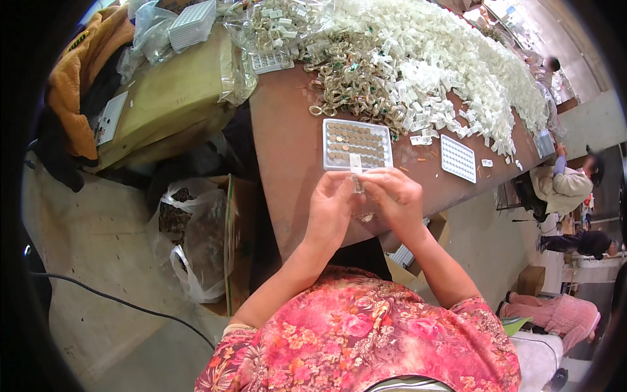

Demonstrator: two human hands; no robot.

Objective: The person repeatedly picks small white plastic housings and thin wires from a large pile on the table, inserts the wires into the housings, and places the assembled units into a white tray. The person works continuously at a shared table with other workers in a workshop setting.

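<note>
My left hand [332, 206] and my right hand [394, 196] meet over the near edge of a brown table [287, 150]. Together they pinch a small white plastic strip [356, 166] that sticks up between the fingertips. Just beyond it lies a white grid tray [357, 144] whose cells hold several small brown round parts. An empty white grid tray [458, 158] lies to the right. Gold-coloured rings [353, 85] are heaped behind the filled tray, beside a large pile of small white plastic pieces [450, 59].
A cardboard box lined with a clear plastic bag [196, 235] stands on the floor at my left. A black cable [117, 302] runs across the floor. An orange jacket [75, 85] lies on a covered box at far left. Other people [565, 186] sit at the right.
</note>
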